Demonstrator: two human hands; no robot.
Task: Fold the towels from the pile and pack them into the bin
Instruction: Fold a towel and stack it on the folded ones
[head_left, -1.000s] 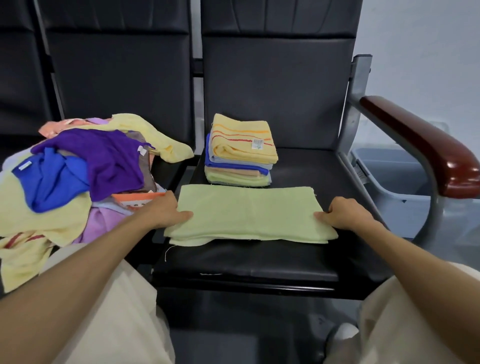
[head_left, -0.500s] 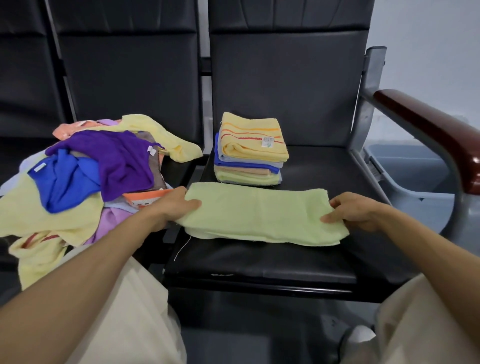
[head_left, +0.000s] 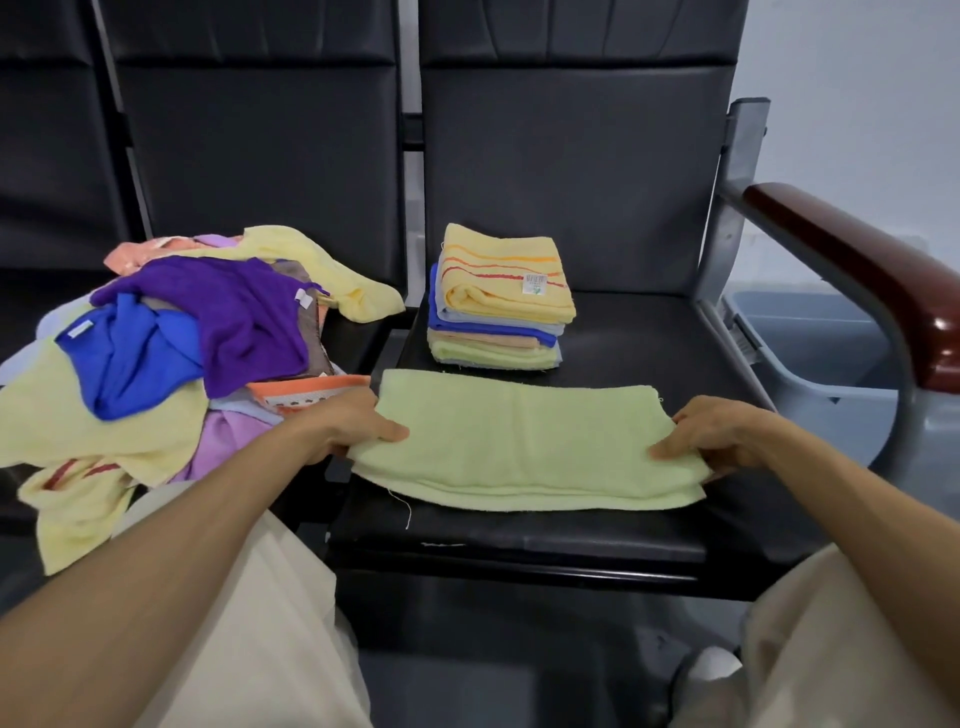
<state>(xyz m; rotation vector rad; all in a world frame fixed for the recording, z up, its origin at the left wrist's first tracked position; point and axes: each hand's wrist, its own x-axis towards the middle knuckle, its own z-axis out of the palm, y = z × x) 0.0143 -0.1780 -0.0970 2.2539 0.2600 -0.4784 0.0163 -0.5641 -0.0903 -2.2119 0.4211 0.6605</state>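
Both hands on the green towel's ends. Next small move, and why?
Probably carry the right hand over to the left hand, halving the green towel: each hand pinches one end of a long strip, wider than the folded stack behind it.

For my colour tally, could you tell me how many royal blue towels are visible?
2. One crumpled royal blue towel lies in the unfolded pile on the left; one folded royal blue towel sits midway in the stack. More may be hidden.

Dim, soft, even light; faint shadows; wide-angle bending at edges; slight softness.
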